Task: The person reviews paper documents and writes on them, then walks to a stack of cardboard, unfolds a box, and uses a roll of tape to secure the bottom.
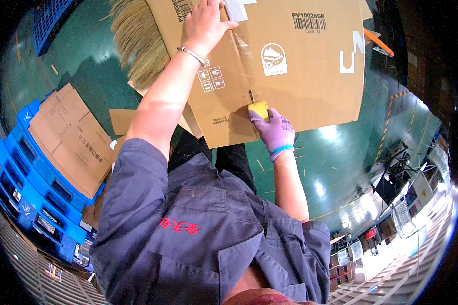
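A large brown cardboard box [310, 91] with printed marks and white stickers fills the upper middle, in front of my body. My bare left hand [206, 25], with a bracelet at the wrist, lies on its far part, thumb stretched out beside a white label [236, 9]. My right hand [277, 131], in a purple glove with a blue cuff, is closed around a chunky yellow hand tool [259, 110] at the near part of the cardboard. A thin dark tip points away from the tool along a seam line. The tool's exact kind is unclear.
Straw broom bristles [137, 43] lie left of the cardboard. Flattened cartons [74, 137] rest on stacked blue pallets [40, 188] at the left. An orange-handled object [379, 42] shows at the upper right. Scraps litter the green floor [320, 168], which bears striped tape [387, 127].
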Tool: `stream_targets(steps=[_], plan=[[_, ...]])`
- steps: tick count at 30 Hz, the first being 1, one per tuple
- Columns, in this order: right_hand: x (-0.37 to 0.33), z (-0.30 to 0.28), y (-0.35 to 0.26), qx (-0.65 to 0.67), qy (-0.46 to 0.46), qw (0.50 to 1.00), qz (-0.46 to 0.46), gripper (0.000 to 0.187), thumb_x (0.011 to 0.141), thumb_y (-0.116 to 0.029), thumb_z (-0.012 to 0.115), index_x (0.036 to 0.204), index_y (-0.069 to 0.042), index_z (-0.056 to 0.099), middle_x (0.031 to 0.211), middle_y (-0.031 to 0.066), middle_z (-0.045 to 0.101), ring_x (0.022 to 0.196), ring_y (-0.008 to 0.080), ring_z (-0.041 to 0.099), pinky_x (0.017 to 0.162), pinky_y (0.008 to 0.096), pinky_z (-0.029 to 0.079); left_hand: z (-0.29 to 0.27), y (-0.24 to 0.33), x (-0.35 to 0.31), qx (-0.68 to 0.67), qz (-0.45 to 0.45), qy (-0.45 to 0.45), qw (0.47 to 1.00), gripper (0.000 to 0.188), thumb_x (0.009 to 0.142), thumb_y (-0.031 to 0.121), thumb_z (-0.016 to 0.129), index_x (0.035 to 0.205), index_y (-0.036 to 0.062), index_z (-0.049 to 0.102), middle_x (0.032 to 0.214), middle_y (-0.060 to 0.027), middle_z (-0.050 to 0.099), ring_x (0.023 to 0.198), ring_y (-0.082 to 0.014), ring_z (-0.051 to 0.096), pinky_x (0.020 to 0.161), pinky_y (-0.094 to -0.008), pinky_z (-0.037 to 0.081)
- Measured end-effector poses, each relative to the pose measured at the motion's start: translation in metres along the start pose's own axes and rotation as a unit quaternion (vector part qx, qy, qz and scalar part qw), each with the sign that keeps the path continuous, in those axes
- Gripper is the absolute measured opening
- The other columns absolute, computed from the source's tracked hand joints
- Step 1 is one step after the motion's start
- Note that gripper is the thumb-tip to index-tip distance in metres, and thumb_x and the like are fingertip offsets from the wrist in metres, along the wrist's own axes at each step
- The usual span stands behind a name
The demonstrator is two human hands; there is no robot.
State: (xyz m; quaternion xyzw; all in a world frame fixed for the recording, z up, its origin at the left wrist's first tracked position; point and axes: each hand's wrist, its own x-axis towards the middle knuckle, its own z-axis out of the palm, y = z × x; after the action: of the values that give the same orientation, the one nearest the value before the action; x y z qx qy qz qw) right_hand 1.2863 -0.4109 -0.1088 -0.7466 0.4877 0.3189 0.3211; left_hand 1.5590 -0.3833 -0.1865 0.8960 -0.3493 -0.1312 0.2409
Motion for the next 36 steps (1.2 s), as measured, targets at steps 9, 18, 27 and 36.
stream_targets(steps=[9, 18, 27, 36], plan=[[0.005, -0.006, -0.001, -0.011, -0.023, 1.0, 0.011, 0.069, 0.083, -0.069, 0.059, 0.112, -0.007, 0.068, 0.106, 0.0197, 0.072, 0.102, 0.0365, 0.068, 0.086, 0.0451, 0.053, 0.017, -0.034, -0.02, -0.078, 0.151, 0.032, 0.985, 0.034, 0.088, 0.024, 0.071, 0.117, 0.0108, 0.062, 0.118, -0.0085, 0.06, 0.113, -0.0281, 0.058, 0.096, -0.0424, 0.048], [0.006, -0.01, -0.003, -0.024, -0.056, 0.998, 0.008, 0.073, 0.084, -0.071, 0.057, 0.119, -0.008, 0.066, 0.107, 0.0191, 0.072, 0.103, 0.0356, 0.068, 0.087, 0.0434, 0.053, 0.015, -0.031, -0.055, 0.181, 0.382, 0.006, 0.906, 0.049, 0.089, 0.028, 0.067, 0.126, -0.0033, 0.059, 0.133, -0.0149, 0.057, 0.129, -0.0301, 0.052, 0.111, -0.0433, 0.042], [0.008, -0.013, -0.009, -0.029, -0.064, 0.997, 0.014, 0.08, 0.085, -0.074, 0.053, 0.128, -0.007, 0.063, 0.112, 0.0187, 0.071, 0.105, 0.0341, 0.068, 0.09, 0.0431, 0.052, 0.035, -0.009, -0.077, 0.301, 0.334, -0.027, 0.893, 0.06, 0.091, 0.032, 0.063, 0.13, -0.0128, 0.052, 0.136, -0.0266, 0.051, 0.134, -0.0418, 0.044, 0.112, -0.05, 0.039], [0.011, -0.003, 0.002, -0.005, -0.049, 0.999, -0.007, 0.082, 0.085, -0.073, 0.054, 0.129, -0.005, 0.062, 0.111, 0.0198, 0.071, 0.104, 0.0339, 0.069, 0.088, 0.0422, 0.053, 0.032, -0.012, -0.102, 0.26, 0.369, -0.053, 0.891, 0.05, 0.092, 0.019, 0.055, 0.133, -0.0102, 0.051, 0.142, -0.0269, 0.047, 0.137, -0.0397, 0.042, 0.114, -0.0527, 0.035]])
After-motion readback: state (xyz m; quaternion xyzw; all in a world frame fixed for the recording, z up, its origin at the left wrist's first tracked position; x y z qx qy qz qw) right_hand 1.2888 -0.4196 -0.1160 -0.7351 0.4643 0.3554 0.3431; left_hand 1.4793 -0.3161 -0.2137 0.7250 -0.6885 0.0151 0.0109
